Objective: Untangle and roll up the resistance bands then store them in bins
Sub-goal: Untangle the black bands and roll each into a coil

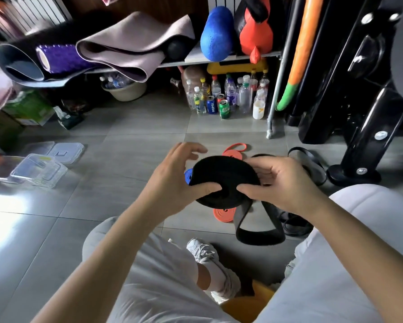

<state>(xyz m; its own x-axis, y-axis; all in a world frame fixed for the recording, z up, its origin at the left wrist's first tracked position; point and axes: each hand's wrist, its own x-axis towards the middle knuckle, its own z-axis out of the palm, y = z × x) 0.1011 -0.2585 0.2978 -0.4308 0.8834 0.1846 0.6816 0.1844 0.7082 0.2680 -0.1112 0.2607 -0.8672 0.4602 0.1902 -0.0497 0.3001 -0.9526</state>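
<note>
Black band roll (226, 180): winding incomplete.
Pinched in curled right hand (286, 183); clamped under left hand (172, 183) thumb, fingers spread apart. Needed tail (258, 231) at 6 o'clock held taut, edges aligned.

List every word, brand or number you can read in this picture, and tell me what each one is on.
"PEPSI": on the blue can, standing on the floor among the bottles.
Green can beside it: lettering too blurred to read.
Bottle labels: too small to read.
Green box at the left: print blurred.
Black band roll: no print shows.
</note>
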